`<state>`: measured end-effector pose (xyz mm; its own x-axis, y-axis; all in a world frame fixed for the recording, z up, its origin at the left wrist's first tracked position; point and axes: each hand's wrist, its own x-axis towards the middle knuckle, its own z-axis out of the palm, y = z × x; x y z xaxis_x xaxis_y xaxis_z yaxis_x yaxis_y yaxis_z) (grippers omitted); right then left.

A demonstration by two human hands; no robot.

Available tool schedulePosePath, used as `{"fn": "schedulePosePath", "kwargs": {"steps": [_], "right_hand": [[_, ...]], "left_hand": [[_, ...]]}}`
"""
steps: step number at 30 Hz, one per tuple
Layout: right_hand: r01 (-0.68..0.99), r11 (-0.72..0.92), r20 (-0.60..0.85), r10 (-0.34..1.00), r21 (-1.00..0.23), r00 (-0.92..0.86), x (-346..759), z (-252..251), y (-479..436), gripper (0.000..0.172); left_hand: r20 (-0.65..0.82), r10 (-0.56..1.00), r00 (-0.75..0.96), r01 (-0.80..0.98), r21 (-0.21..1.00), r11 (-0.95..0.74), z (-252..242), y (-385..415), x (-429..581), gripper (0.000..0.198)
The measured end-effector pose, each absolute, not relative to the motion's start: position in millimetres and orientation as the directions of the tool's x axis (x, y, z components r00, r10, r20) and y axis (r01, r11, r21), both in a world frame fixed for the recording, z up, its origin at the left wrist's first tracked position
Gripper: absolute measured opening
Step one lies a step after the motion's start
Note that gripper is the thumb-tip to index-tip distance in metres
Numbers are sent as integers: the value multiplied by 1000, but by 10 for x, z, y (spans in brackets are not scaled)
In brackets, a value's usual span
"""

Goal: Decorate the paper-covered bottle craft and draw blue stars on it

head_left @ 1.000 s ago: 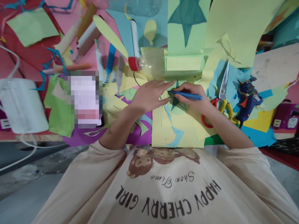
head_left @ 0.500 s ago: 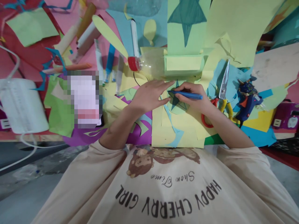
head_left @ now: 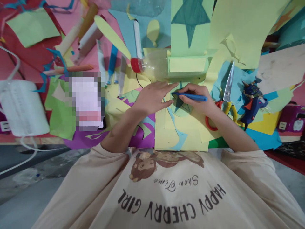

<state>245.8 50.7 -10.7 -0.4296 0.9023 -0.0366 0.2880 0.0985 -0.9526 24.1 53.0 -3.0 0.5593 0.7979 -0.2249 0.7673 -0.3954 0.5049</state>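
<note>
My right hand (head_left: 199, 97) is closed around a blue marker (head_left: 195, 96), its tip at the left side of a star (head_left: 179, 102) drawn on a small piece of green paper (head_left: 183, 112). Part of the star is filled in dark teal; its lower right point shows only an outline. My left hand (head_left: 154, 98) lies flat with fingers apart at the left edge of that paper. Beneath are sheets of yellow paper (head_left: 164, 140) with a thin blue scrap (head_left: 179, 138). Beyond my hands lies a clear plastic bottle (head_left: 156, 65) with a red cap, green paper around its body.
Scissors (head_left: 228, 86) with red and yellow handles lie at right, beside a blue glue gun (head_left: 252, 109). At left are a blurred-out phone (head_left: 86, 101), a white power adapter (head_left: 25, 108) with cables and several markers (head_left: 112, 62). A larger teal star (head_left: 190, 19) is at the back.
The marker's tip has shifted very slightly in my right hand's grip. My left hand and the surrounding things look the same.
</note>
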Motion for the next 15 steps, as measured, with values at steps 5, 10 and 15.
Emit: {"fn": "schedulePosePath", "kwargs": {"steps": [5, 10, 15], "right_hand": [[288, 116, -29, 890, -951, -455, 2464, -100, 508, 17], [278, 77, -70, 874, -957, -481, 2470, -94, 502, 18], [276, 76, -57, 893, -958, -445, 2479, -113, 506, 19]], "left_hand": [[-251, 791, 558, 781, 481, -398, -11, 532, 254, 62], [-246, 789, 564, 778, 477, -408, -4, 528, 257, 63], [-248, 790, 561, 779, 481, -402, -2, 529, 254, 63]]}}
